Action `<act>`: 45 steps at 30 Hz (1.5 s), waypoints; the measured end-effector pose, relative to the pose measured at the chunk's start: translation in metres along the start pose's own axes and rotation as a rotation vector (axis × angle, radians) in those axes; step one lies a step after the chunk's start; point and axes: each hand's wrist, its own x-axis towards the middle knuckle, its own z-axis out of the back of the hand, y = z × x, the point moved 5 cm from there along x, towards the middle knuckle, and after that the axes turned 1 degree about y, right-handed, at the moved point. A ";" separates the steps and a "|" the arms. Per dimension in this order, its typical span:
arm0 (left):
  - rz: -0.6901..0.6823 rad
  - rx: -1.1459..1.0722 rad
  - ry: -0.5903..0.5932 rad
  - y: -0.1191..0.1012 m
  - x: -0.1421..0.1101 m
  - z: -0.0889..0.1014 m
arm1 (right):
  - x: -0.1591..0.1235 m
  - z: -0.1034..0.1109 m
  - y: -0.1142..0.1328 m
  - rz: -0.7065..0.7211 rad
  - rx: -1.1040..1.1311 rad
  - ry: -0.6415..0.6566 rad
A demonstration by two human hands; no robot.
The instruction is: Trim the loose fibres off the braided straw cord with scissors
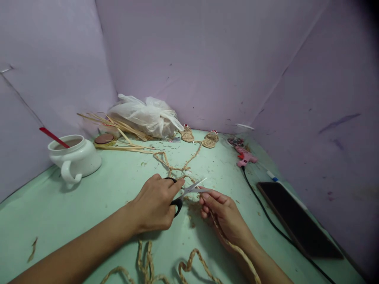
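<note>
My left hand [156, 201] is closed on the black handles of a pair of scissors [191, 189], whose blades stand apart and point right. Between thumb and fingers, my right hand [222, 209] pinches a braided straw cord [237, 248] close to the blade tips. From that hand the cord runs down toward me, and more loops of braided cord [148, 260] lie at the front edge of view. Beyond the scissors, a thinner twisted strand [174, 169] lies on the table. Whether the blades touch the cord I cannot tell.
A white pot [85, 159] holding a red-handled tool stands left. Straw strips [130, 128] and a tied white plastic bag [148, 116] lie behind, near two small woven slippers [210, 139]. On the right are a pink glue gun [245, 156], its black cable, a marker and a dark tablet [296, 219].
</note>
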 end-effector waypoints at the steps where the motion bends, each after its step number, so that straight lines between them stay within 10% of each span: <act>1: -0.005 0.008 0.011 -0.001 0.000 -0.001 | 0.000 0.000 0.000 -0.001 -0.007 -0.002; 11: 0.017 -0.053 0.112 0.000 0.000 0.000 | -0.001 -0.004 0.006 0.044 -0.037 0.033; 17: 0.200 -0.292 -0.053 0.017 0.001 0.007 | 0.000 -0.002 0.001 -0.013 0.060 0.038; 25: 0.052 -0.156 0.025 0.000 0.002 0.000 | -0.002 -0.008 -0.002 -0.203 0.303 0.123; 45: 0.016 0.010 0.115 -0.002 0.002 -0.002 | -0.001 -0.008 0.001 0.005 0.061 0.131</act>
